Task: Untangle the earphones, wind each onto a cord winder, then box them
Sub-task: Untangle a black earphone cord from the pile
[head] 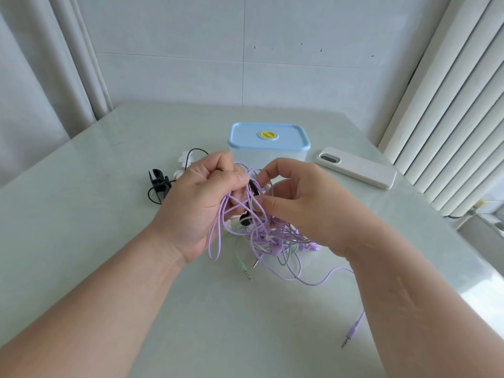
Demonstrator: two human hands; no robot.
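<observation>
A tangle of purple and pale green earphone cords (261, 236) hangs over the middle of the table. My left hand (203, 197) is closed around a bunch of the purple loops. My right hand (297, 197) pinches strands at the top of the same tangle, beside the left thumb. A green plug (244, 270) and a purple plug (351, 332) trail onto the table. A black cord winder (158, 181) with a black cord lies to the left, with white winders (185, 159) behind it. The box (268, 144), clear with a blue lid, stands shut behind my hands.
A white phone (357, 168) lies face down to the right of the box. The pale table (81, 214) meets a tiled wall at the back, curtains hang at the left, and ribbed white panels run along the right.
</observation>
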